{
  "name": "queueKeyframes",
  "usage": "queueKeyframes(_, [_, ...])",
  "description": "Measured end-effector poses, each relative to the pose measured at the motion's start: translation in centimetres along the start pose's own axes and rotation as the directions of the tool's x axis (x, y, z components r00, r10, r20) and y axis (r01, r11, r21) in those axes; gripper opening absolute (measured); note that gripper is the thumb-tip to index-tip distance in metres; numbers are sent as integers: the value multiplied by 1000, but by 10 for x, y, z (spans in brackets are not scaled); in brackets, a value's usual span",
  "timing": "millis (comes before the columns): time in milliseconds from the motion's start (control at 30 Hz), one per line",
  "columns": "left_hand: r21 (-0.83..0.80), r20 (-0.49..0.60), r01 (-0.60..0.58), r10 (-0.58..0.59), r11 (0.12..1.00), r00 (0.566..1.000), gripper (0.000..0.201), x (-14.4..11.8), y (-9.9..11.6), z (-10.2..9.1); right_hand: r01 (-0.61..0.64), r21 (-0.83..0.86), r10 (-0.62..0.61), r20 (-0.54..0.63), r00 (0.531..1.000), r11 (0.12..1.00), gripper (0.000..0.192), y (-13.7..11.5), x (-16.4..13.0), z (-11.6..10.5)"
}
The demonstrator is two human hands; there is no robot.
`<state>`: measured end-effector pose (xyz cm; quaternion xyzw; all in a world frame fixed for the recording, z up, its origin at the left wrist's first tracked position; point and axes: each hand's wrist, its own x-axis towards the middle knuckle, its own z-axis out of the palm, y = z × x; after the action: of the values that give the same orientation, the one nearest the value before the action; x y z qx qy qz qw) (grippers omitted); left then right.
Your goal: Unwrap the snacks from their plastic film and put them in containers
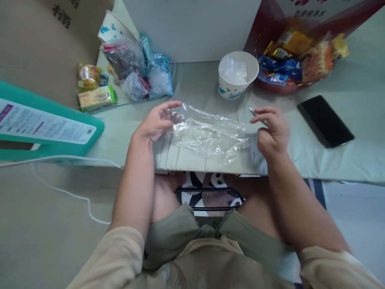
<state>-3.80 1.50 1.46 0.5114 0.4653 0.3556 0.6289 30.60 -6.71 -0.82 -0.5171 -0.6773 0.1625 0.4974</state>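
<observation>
A clear plastic bag [210,134] lies stretched across the near edge of the pale green table [331,164]. My left hand [156,122] grips its left end between thumb and fingers. My right hand [272,130] holds the bag's right end, fingers curled, with a small shiny strip showing by the fingertips. Just beyond the bag stands a white paper cup [237,74] with blue marks and a clear plastic liner inside.
A black phone [325,120] lies at the right. A red box of snack packets [297,60] stands at the back right. Filled plastic bags [141,70], another cup and snack packs sit at the back left. A teal box [45,128] and a white cable are at the left.
</observation>
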Motion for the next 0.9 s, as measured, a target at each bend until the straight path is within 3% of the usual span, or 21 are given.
queueKeyframes(67, [20, 13, 2, -3, 1000, 1000, 72, 0, -1, -2, 48, -11, -48, -6, 999, 999, 35, -13, 0, 8])
queueKeyframes(167, [33, 21, -7, 6, 999, 1000, 74, 1, -4, -2, 112, -191, -54, 285, 957, 975, 47, -30, -3, 23])
queueKeyframes(233, [47, -1, -24, 24, 999, 1000, 75, 3, -6, -2, 168, -314, -10, 448, 894, 934, 30, -39, -6, 31])
queueKeyframes(300, [76, -31, -35, 37, 997, 999, 74, 4, -7, -2, 213, -363, 13, 529, 849, 907, 23, -48, -9, 33])
queueKeyframes(400, [101, -46, -12, 16, 995, 999, 73, 4, -6, -5, 262, -288, -21, 635, 772, 921, 29, -58, -12, 24])
queueKeyframes(467, [97, -18, 19, -18, 995, 1000, 73, 3, -3, -6, 220, -156, -54, 687, 725, 963, 30, -59, -14, 15])
queueKeyframes(500, [90, 7, 28, -29, 996, 1000, 73, 2, -2, -5, 150, -107, -44, 653, 756, 983, 30, -57, -13, 11])
queueKeyframes(533, [75, 38, 30, -33, 997, 999, 72, 1, -1, -3, 54, -74, -4, 560, 828, 996, 29, -54, -13, 8])
queueKeyframes(567, [49, 74, 26, -30, 998, 997, 72, 0, -1, 0, -52, -32, 61, 423, 904, 998, 26, -50, -12, 8])
queueKeyframes(600, [16, 110, 20, -22, 1000, 994, 71, -1, 0, 4, -153, 35, 137, 285, 949, 988, 21, -45, -10, 10])
queueKeyframes(633, [-20, 145, 17, -14, 1000, 989, 71, -2, 0, 9, -238, 120, 211, 199, 957, 964, 20, -41, -8, 14])
queueKeyframes(667, [-51, 178, 23, -13, 998, 984, 70, -3, 0, 15, -302, 212, 261, 199, 944, 930, 31, -37, -5, 20])
queueKeyframes(733, [-81, 243, 60, -39, 995, 969, 69, -6, 3, 25, -426, 349, 261, 429, 864, 835, 58, -35, 0, 32])
queueKeyframes(767, [-76, 269, 83, -59, 994, 961, 68, -7, 6, 29, -502, 362, 233, 578, 782, 785, 61, -36, 2, 38])
queueKeyframes(833, [-53, 289, 101, -82, 993, 954, 66, -10, 12, 30, -628, 305, 179, 789, 588, 716, 48, -41, 6, 44])
queueKeyframes(867, [-55, 264, 80, -63, 995, 962, 65, -11, 15, 29, -667, 268, 170, 840, 515, 695, 38, -44, 7, 46])
queueKeyframes(900, [-73, 205, 37, -21, 997, 978, 64, -12, 17, 27, -692, 239, 178, 862, 474, 681, 33, -47, 8, 46])
